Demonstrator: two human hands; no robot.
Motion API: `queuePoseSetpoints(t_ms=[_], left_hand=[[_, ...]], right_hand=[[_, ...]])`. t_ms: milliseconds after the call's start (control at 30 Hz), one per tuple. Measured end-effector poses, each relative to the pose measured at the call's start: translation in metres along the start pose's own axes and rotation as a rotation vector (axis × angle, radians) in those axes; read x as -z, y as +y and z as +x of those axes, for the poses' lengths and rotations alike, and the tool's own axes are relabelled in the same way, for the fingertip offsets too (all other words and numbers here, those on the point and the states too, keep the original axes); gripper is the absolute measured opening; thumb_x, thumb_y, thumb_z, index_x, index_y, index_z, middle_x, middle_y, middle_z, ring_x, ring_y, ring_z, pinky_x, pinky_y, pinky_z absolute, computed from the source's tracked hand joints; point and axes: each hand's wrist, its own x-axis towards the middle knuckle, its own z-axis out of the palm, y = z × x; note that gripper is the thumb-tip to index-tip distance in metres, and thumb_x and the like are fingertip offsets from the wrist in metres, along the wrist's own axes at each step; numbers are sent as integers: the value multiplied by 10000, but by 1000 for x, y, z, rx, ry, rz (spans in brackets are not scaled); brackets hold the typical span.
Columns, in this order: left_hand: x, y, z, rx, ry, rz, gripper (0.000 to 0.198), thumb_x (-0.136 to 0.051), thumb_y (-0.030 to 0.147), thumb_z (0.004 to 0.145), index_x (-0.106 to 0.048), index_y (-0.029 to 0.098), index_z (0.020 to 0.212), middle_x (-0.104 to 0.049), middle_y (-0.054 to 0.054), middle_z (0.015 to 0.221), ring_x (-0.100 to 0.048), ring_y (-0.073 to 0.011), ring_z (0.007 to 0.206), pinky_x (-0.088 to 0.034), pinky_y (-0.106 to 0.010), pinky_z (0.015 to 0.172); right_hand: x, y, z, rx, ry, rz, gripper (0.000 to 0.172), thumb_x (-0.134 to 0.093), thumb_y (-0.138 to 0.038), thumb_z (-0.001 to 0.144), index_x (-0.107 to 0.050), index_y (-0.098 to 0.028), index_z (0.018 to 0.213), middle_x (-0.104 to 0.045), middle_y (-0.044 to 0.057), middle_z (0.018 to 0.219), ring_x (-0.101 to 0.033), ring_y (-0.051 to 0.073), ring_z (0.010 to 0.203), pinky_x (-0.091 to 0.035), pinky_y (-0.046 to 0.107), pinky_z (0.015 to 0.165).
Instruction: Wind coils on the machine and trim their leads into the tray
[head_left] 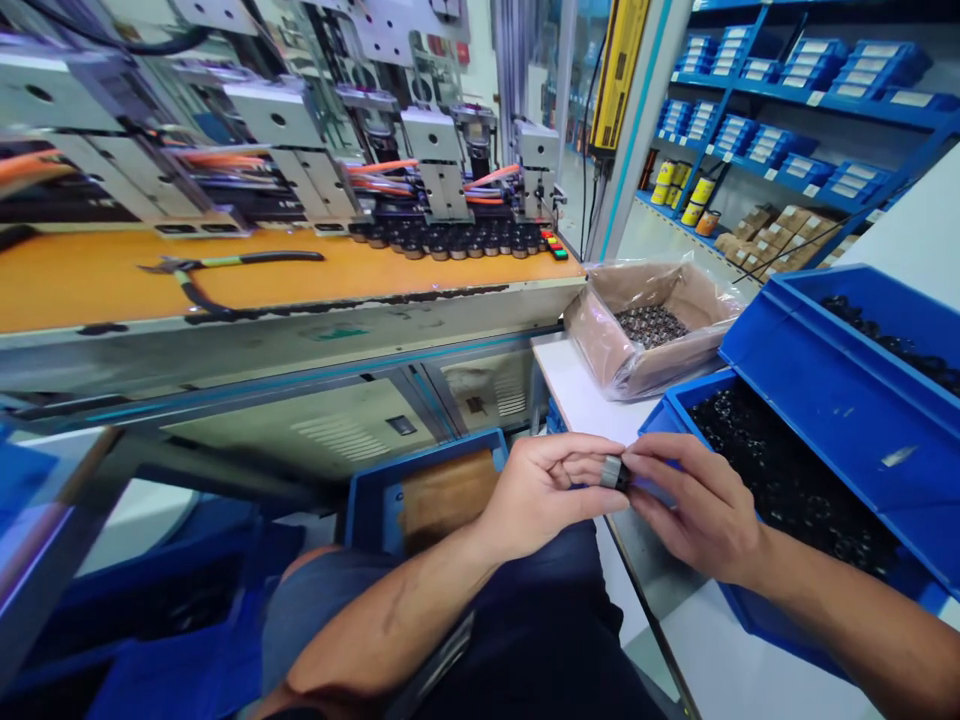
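Note:
Above my lap, my left hand holds a small metal and black cylindrical part between thumb and fingers. My right hand meets it from the right, its fingertips pinched at the black end of the same part. The part lies sideways, and its right end is partly hidden by my right fingertips. Just beyond the hands is the edge of a white table. To the right of my right hand stands a blue bin of small black parts.
A clear-lined cardboard box of small parts sits on the white table. Another blue bin overlaps the first. On the orange bench lie pliers and rows of black round parts, below machine fixtures. A blue crate stands beneath.

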Motion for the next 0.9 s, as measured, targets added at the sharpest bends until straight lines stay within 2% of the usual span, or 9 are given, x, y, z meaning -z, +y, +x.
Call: queuePoseSetpoints(t_ms=[300, 467, 600, 700, 900], left_hand=[[3, -2, 2, -8, -14, 1, 392, -912, 130, 559, -783, 136, 929, -792, -55, 806, -740, -149, 696, -612, -233, 705], [3, -2, 1, -33, -31, -13, 381, -898, 90, 573, -786, 169, 929, -799, -37, 816, -749, -144, 711, -615, -224, 717], [3, -4, 1, -27, -19, 3, 393, -898, 81, 565, -790, 174, 932, -800, -35, 820, -748, -137, 721, -606, -205, 714], [4, -4, 1, -14, 7, 30, 405, -912, 108, 551, -790, 167, 933, -800, -40, 827, -747, -143, 726, -608, -217, 726], [5, -3, 1, 41, -8, 15, 424, -935, 188, 533, -791, 146, 930, -791, -55, 774, -745, -168, 677, -631, -263, 697]], right_hand=[[-1, 1, 0, 16, 7, -9, 362, -632, -97, 892, -594, -128, 1250, -664, 128, 997, -673, 185, 878, -600, 274, 710], [0, 1, 1, 18, 12, -16, 290, -632, -108, 900, -610, -109, 1189, -663, 128, 977, -666, 168, 851, -596, 254, 712], [-2, 1, -1, 12, 22, -2, 348, -620, -70, 891, -592, -113, 1235, -661, 134, 1003, -673, 182, 902, -604, 275, 752], [-3, 1, -2, 10, 31, -16, 355, -635, -54, 874, -612, -128, 1221, -671, 117, 980, -677, 173, 871, -598, 261, 733], [0, 3, -1, 45, 9, -26, 309, -642, -189, 917, -616, -126, 1219, -671, 117, 933, -673, 175, 816, -600, 272, 682]])
